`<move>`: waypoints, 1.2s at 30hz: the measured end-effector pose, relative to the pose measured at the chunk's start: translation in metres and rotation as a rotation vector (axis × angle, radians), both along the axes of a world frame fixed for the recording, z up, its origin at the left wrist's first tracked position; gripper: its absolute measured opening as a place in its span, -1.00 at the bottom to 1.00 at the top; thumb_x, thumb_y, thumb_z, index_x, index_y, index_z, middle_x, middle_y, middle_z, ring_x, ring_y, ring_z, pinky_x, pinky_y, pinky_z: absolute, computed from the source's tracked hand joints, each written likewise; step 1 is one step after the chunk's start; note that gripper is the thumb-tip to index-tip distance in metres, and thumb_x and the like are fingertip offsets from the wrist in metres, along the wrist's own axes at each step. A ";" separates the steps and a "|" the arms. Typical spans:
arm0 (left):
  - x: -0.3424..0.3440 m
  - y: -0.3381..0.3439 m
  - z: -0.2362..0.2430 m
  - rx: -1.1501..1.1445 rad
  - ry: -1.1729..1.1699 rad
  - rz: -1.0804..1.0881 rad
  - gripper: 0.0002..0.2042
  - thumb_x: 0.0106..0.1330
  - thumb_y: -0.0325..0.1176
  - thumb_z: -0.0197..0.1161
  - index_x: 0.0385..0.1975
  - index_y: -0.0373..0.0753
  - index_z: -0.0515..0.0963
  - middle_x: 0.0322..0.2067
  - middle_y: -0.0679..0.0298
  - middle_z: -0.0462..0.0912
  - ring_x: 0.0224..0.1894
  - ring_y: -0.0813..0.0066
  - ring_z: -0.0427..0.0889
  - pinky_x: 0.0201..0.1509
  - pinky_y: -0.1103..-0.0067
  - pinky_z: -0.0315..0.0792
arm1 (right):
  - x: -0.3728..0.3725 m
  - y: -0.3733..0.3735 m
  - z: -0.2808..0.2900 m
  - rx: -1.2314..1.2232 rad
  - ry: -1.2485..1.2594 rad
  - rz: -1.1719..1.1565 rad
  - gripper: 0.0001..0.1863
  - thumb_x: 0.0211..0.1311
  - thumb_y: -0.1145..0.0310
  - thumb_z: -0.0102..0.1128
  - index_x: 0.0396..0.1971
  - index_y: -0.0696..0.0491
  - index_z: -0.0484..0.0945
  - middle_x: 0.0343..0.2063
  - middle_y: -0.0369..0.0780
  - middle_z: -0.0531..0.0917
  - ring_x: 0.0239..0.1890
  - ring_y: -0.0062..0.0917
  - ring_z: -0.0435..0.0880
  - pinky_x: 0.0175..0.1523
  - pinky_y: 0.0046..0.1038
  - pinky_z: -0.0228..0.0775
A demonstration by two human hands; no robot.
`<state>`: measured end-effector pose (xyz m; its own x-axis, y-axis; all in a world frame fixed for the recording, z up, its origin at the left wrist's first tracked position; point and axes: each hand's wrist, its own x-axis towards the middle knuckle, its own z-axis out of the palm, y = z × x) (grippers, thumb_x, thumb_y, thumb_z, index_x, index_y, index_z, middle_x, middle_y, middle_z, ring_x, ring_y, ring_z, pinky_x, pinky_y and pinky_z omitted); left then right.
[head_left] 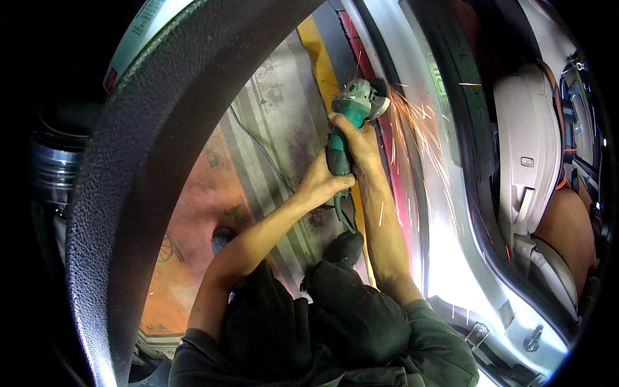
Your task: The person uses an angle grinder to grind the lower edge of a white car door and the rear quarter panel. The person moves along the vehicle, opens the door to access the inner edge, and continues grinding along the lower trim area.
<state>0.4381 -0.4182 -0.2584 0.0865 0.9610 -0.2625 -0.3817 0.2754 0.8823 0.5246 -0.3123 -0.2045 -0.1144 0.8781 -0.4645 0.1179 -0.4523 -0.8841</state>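
Both of my hands grip a green angle grinder [349, 122] with a grey metal head. My left hand [322, 178] is wrapped round the rear of its body, where the cord leaves. Farther forward, my right hand [358, 143] closes round the body just behind the head. The grinder's guard and disc [379, 98] meet the lower side of a white car body at the door sill [445, 155]. Orange sparks [416, 122] spray from the disc to the right and back toward me across the sill. The exact contact point is hidden behind the guard.
A dark curved door trim [129, 174] arches along my left. On the right, inside the car, stands a light seat [529, 148]. A power cord [261, 151] trails over the patterned floor covering [193, 213]. A yellow strip [320, 58] runs along the sill. My shoes and knees are below.
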 end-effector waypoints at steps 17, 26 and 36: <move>-0.006 -0.011 0.014 -0.078 0.285 0.030 -0.36 0.16 -0.37 0.51 0.22 -0.41 0.38 -0.11 0.13 0.60 -0.06 0.22 0.67 0.09 0.26 0.58 | 0.007 -0.005 0.000 -0.215 0.062 -0.015 -0.54 0.25 0.17 0.58 -0.01 0.15 0.66 -0.25 -0.20 0.73 -0.24 -0.46 0.76 -0.06 -0.38 0.63; -0.085 -0.014 -0.026 0.083 0.928 0.121 -0.29 0.15 -0.43 0.49 0.35 -0.34 0.39 0.03 -0.31 0.67 0.09 -0.47 0.65 0.17 -0.01 0.56 | -0.076 -0.018 -0.024 -0.081 0.177 -0.264 -0.41 0.14 0.08 0.70 0.01 0.13 0.65 -0.18 -0.23 0.67 -0.13 -0.46 0.64 0.05 -0.34 0.48; -0.145 0.052 -0.051 0.255 1.185 -0.007 -0.33 0.10 -0.50 0.55 0.29 -0.22 0.48 0.14 -0.10 0.68 0.23 -0.24 0.61 0.26 0.09 0.53 | -0.121 -0.022 -0.095 0.148 0.580 -0.656 -0.64 0.11 0.47 0.55 -0.09 0.15 0.65 -0.19 -0.22 0.68 -0.16 -0.47 0.68 -0.02 -0.38 0.55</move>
